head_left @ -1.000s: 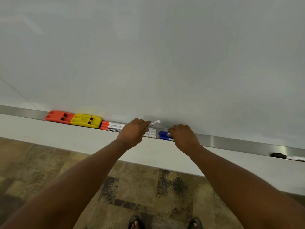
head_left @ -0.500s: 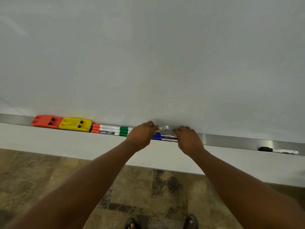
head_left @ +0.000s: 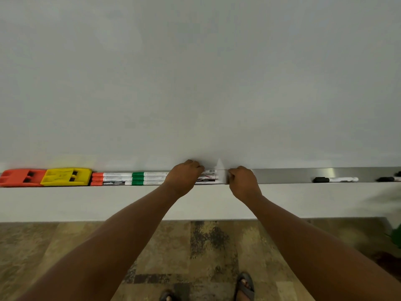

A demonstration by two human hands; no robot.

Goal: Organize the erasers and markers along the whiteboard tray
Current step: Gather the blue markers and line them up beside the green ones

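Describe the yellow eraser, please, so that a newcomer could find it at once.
Follow the metal tray under the whiteboard toward its left end. The yellow eraser lies there between the orange eraser and the red-capped markers; it is the only yellow block.

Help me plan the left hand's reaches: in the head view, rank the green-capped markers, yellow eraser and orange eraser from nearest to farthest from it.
1. Green-capped markers: on the tray, just left of the left hand.
2. Yellow eraser: farther left, past the orange-capped markers.
3. Orange eraser: far left end.
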